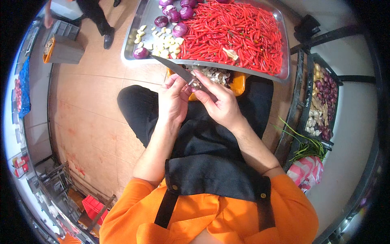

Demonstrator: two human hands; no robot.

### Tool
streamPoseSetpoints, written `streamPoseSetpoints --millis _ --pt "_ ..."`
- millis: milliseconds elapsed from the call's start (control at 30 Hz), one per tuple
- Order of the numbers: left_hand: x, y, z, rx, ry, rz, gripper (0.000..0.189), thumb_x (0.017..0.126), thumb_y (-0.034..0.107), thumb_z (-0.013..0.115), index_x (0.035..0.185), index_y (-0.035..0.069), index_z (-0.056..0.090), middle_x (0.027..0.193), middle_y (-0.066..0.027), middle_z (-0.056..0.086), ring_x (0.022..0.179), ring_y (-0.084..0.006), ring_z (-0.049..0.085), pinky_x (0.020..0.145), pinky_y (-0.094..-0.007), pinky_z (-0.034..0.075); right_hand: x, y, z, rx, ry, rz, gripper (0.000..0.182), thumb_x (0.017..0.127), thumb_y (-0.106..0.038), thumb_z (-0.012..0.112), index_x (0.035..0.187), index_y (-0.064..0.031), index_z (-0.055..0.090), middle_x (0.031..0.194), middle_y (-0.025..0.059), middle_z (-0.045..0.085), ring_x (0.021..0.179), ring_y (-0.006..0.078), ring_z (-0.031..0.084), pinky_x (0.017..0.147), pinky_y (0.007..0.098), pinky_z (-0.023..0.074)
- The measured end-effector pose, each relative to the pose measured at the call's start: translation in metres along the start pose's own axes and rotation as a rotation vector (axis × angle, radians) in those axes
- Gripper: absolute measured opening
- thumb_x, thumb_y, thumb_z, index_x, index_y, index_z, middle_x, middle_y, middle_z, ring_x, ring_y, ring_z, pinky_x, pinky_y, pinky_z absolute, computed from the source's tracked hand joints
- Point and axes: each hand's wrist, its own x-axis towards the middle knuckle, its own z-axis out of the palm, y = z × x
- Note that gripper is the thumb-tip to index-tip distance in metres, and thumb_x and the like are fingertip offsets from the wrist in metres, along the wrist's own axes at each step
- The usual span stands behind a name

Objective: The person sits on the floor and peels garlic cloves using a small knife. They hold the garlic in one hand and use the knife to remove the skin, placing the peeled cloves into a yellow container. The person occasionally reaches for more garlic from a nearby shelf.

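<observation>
In my right hand (221, 103) is a kitchen knife (172, 66), its dark blade pointing away to the left, with the tip near the tray's front edge. The handle is mostly hidden by my fingers. My left hand (175, 99) meets the right one beneath the blade, pinching a small pale-purple piece (195, 84), likely a garlic clove, mostly covered by fingers. Below and beyond my hands, an orange basin (239, 85) contains papery skins (214, 74). The metal tray (129, 56) ahead carries red chillies (234, 33), peeled garlic cloves (164, 45) and peeled purple onions (179, 30).
On the right, a black crate (309, 100) holds onions, garlic and ginger beside a dark rack (294, 100). Long green vegetables (309, 149) stick out of a striped bag (306, 170). Another person's leg (102, 23) and a grey bin (67, 50) are at far left.
</observation>
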Motion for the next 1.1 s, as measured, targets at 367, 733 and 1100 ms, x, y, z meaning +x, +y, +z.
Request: streamPoseSetpoints --millis 367,733,1100 --pt "0.005 -0.003 -0.014 0.031 -0.158 -0.078 0.021 0.096 0.007 0.064 0.116 -0.001 0.065 0.098 -0.0065 0.070 0.081 -0.0146 0.064 0.074 -0.0290 0.054 -0.003 -0.011 -0.013 0.683 -0.117 0.529 0.043 0.100 -0.017 0.062 0.141 -0.0043 0.054 0.092 0.0024 0.067 0.066 0.0061 0.058 0.054 0.0203 0.0455" --pt "0.000 0.011 -0.003 0.181 -0.046 -0.119 0.020 0.097 0.009 0.063 0.112 -0.004 0.065 0.098 -0.0098 0.071 0.082 -0.0172 0.069 0.073 -0.0309 0.058 -0.003 0.025 0.009 0.139 0.023 -0.082 0.044 0.099 -0.017 0.064 0.140 -0.0027 0.055 0.088 -0.0008 0.065 0.062 0.0021 0.052 0.056 0.0177 0.0444" --pt "0.007 0.006 -0.017 0.067 -0.256 -0.192 0.028 0.093 0.009 0.068 0.118 -0.003 0.065 0.097 -0.0111 0.072 0.081 -0.0163 0.068 0.076 -0.0299 0.058 0.002 -0.012 -0.006 0.578 0.011 0.597 0.046 0.101 -0.022 0.061 0.144 -0.0076 0.052 0.071 -0.0019 0.057 0.047 0.0021 0.045 0.039 0.0174 0.0348"
